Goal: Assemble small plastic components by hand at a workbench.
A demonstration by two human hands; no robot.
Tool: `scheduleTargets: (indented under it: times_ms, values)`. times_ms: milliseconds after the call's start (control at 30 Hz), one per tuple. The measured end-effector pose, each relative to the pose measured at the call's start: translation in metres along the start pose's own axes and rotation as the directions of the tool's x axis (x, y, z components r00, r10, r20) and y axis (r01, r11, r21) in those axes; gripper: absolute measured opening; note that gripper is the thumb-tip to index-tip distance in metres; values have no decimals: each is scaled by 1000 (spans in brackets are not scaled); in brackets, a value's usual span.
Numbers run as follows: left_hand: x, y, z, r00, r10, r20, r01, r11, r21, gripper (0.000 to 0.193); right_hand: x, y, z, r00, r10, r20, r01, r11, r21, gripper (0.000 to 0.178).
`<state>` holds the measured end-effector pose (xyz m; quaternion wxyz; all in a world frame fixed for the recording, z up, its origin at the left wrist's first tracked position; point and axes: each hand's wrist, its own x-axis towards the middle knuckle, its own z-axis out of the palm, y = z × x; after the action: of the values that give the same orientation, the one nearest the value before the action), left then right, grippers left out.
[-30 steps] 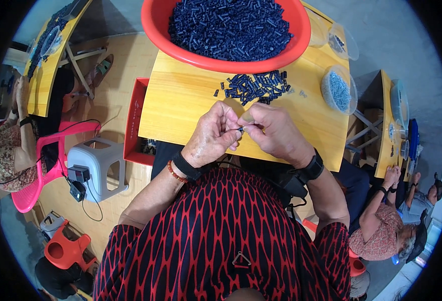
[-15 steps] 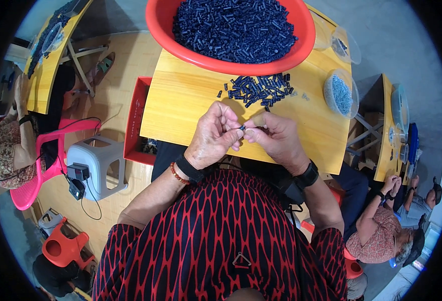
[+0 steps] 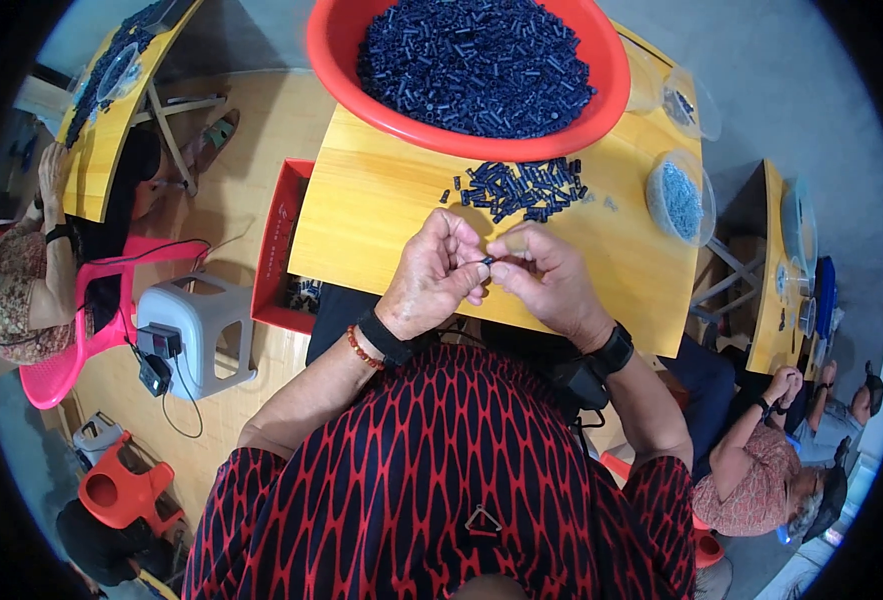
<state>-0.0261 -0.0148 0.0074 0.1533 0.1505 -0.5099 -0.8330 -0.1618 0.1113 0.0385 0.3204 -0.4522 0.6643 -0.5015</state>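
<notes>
My left hand and my right hand meet over the near edge of the yellow table. Between the fingertips of both is a small dark blue cylindrical plastic part, largely covered by the fingers. Just beyond my hands lies a loose pile of similar dark blue parts. A few clear little pieces lie to the right of that pile. Behind it stands a large red basin filled with many more dark blue parts.
A clear tub of pale blue small pieces stands at the table's right edge, with another clear container behind. A red box sits left of the table. A grey stool holds black devices. Other people work at tables on both sides.
The view has shifted slightly, so the basin and table sit a little lower. Both hands stay together at the small part, with only slight finger movement.
</notes>
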Motion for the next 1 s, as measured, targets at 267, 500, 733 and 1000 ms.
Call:
scheduleTargets:
  times_ms: [267,500,733,1000]
  values:
    - [-6,-3,-6,1000,15,26,-15,1000,-11,25,2,-16,1,992,-103,78,118,967,-225,8]
    - [-16,15,-8,996,-30,-86,28,999,-21,13,13,-30,12,984,-178,5,173,946,-273,5]
    - [-22,14,-36,952,133,-276,-152,987,-46,10,47,-20,19,968,-252,4,241,919,-311,13]
    - [-22,16,-43,949,80,-306,-118,987,-109,13,69,-6,28,946,-288,151,312,674,-670,18]
